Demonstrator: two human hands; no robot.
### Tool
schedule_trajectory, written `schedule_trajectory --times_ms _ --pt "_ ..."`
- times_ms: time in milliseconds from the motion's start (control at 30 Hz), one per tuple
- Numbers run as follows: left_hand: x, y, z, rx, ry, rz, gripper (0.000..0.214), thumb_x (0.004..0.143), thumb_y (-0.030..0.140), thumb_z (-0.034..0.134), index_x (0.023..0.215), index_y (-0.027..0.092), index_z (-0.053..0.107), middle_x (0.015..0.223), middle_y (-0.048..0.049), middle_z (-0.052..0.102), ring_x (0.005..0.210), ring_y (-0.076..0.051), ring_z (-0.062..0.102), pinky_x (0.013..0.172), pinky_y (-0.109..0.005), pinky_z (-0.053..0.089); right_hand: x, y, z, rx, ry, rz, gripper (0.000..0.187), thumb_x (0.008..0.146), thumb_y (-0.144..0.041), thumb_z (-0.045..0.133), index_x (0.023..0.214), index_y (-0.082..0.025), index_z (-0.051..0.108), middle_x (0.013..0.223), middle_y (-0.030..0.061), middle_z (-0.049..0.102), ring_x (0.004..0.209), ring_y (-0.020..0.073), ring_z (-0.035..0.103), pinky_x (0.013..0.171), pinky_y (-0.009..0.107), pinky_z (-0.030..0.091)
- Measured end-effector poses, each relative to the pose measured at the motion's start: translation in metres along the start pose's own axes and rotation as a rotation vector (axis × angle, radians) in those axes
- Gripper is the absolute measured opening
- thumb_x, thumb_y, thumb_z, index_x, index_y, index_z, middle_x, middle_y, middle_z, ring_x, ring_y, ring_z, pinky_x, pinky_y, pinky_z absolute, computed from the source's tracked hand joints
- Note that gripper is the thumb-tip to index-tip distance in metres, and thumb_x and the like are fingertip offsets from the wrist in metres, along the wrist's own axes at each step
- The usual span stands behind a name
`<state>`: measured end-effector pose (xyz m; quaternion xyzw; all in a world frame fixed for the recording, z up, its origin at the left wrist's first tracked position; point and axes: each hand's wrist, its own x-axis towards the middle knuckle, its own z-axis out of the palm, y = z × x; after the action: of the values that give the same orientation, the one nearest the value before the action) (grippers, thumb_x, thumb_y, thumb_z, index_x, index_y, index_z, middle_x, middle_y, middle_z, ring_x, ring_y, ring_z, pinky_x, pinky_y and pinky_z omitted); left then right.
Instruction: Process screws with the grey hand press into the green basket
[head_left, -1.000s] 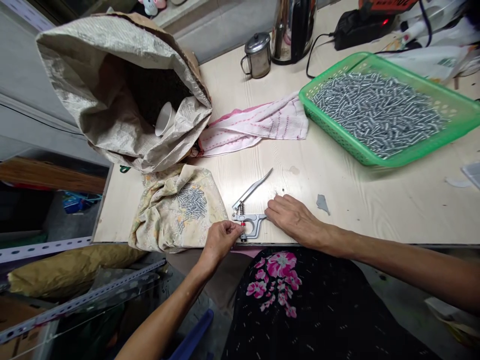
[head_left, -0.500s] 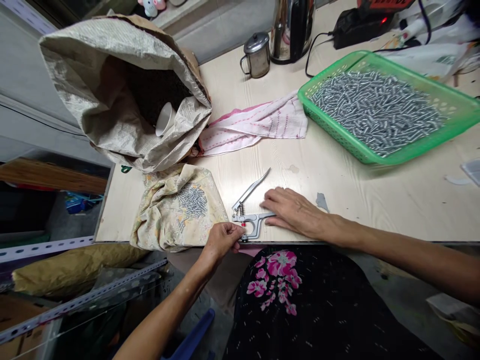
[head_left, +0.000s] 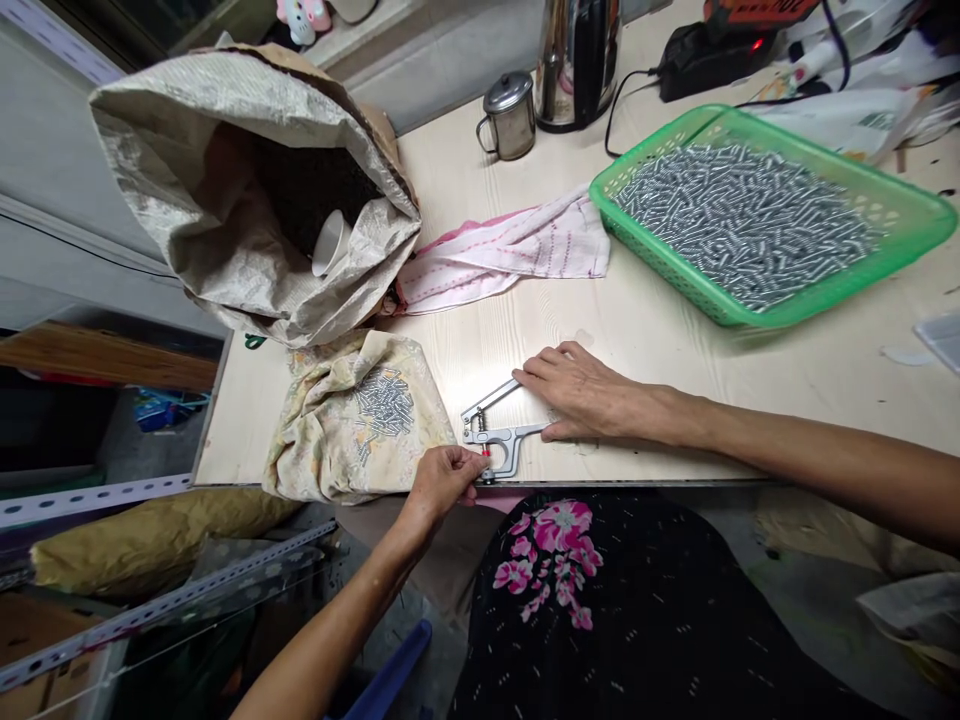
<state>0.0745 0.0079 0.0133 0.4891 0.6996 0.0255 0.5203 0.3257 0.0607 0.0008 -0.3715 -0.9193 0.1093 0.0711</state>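
Note:
A pair of grey snap fastener pliers (head_left: 507, 436) lies at the table's front edge, its spring and a red part showing near the jaw. My right hand (head_left: 577, 395) spans both handles, fingers over the upper one and thumb at the lower one. At the jaw, the fingers of my left hand (head_left: 448, 474) are pinched together; whatever is between them is too small or hidden to name. Left of the pliers, small silvery metal pieces (head_left: 384, 403) lie heaped on a yellowish patterned cloth (head_left: 307, 450).
A green plastic basket (head_left: 675, 282) full of silvery metal pieces stands at the right. At the back left a large woven sack (head_left: 157, 160) gapes, with a white cup (head_left: 331, 243) inside. A pink-and-white towel (head_left: 517, 245), lidded metal mug (head_left: 510, 115) and kettle (head_left: 577, 60) are behind.
My right hand has moved up over the upper handle and closed round both handles. The upper handle has swung down toward the lower one. My left hand stays at the jaw.

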Motion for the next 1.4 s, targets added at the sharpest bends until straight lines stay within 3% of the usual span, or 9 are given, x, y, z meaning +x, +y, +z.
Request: schedule_trajectory --times_ms 200,333,467,600,867,1033,1133,1233,1400 --pt "-0.007 0.01 0.015 0.549 0.445 0.672 0.023 0.09 0.035 0.063 0.103 0.017 0.067 0.1 -0.0101 0.066 0.094 -0.024 0.063 0.083 -0.036 0.052 -0.01 -0.013 0.001 0.095 0.004 0.015 0.029 0.085 -0.03 0.071 0.101 -0.012 0.055 0.101 0.0116 0.057 0.091 0.0239 0.049 0.078 0.035 0.039" --pt "0.016 0.03 0.024 0.738 0.3 1.0 0.063 0.085 0.031 0.07 0.138 0.012 0.042 0.136 -0.0184 0.053 0.125 -0.031 0.049 0.104 -0.047 0.045 -0.014 -0.012 0.003 0.146 0.029 0.047 0.043 0.083 -0.031 0.074 0.114 -0.01 0.053 0.106 0.013 0.058 0.095 0.0252 0.049 0.081 0.037 0.042" --pt "0.033 0.042 0.021 0.806 0.149 0.995 0.075 0.084 0.027 0.07 0.145 0.013 0.028 0.133 -0.017 0.052 0.12 -0.03 0.049 0.1 -0.047 0.047 -0.024 -0.001 0.001 0.139 0.014 0.087 0.071 0.072 -0.042 0.082 0.125 -0.01 0.048 0.114 0.0161 0.056 0.1 0.0288 0.05 0.083 0.04 0.043" --pt "0.032 0.053 0.024 0.829 0.14 0.973 0.07 0.086 0.028 0.068 0.144 0.015 0.031 0.126 -0.0154 0.054 0.114 -0.03 0.05 0.096 -0.048 0.049 -0.035 -0.001 -0.002 0.098 0.018 0.138 0.049 0.079 -0.042 0.077 0.111 -0.012 0.054 0.103 0.0129 0.057 0.093 0.027 0.05 0.078 0.038 0.043" --pt "0.034 0.053 0.038 0.847 0.096 1.048 0.019 0.096 0.027 0.053 0.11 0.016 0.059 0.098 -0.0087 0.062 0.094 -0.024 0.053 0.081 -0.039 0.051 -0.044 -0.021 0.02 0.041 0.146 0.089 0.003 0.094 -0.016 0.053 0.095 -0.015 0.056 0.09 0.0082 0.056 0.086 0.0229 0.048 0.075 0.035 0.038" --pt "0.04 0.047 0.041 0.849 0.169 1.071 0.022 0.099 0.027 0.044 0.095 0.016 0.063 0.085 -0.007 0.063 0.085 -0.022 0.054 0.075 -0.037 0.051 -0.043 -0.021 0.028 0.049 0.152 0.085 0.017 0.096 -0.007 0.044 0.087 -0.017 0.055 0.084 0.0047 0.055 0.08 0.0196 0.048 0.074 0.033 0.036" --pt "0.035 0.042 0.043 0.844 0.209 1.074 0.023 0.097 0.03 0.05 0.11 0.014 0.061 0.102 -0.0104 0.067 0.096 -0.024 0.059 0.082 -0.039 0.054 -0.042 -0.009 0.02 0.129 0.121 0.113 0.008 0.095 -0.023 0.056 0.094 -0.016 0.058 0.09 0.007 0.057 0.085 0.0209 0.05 0.074 0.033 0.038" --pt "0.021 0.026 0.053 0.777 0.321 1.101 0.041 0.097 0.031 0.051 0.133 0.012 0.05 0.135 -0.0179 0.057 0.127 -0.03 0.051 0.101 -0.048 0.05 -0.04 0.01 0.011 0.182 0.094 0.102 0.034 0.091 -0.045 0.063 0.109 -0.016 0.061 0.099 0.0095 0.059 0.091 0.0237 0.05 0.075 0.034 0.038" --pt "0.002 0.0 0.081 0.727 0.35 1.133 0.048 0.1 0.028 0.043 0.145 0.015 0.037 0.146 -0.018 0.049 0.143 -0.031 0.036 0.112 -0.056 0.039 -0.018 0.031 0.006 0.048 0.116 0.097 0.018 0.097 -0.026 0.052 0.089 -0.016 0.064 0.089 0.0085 0.061 0.088 0.0226 0.047 0.073 0.033 0.032"
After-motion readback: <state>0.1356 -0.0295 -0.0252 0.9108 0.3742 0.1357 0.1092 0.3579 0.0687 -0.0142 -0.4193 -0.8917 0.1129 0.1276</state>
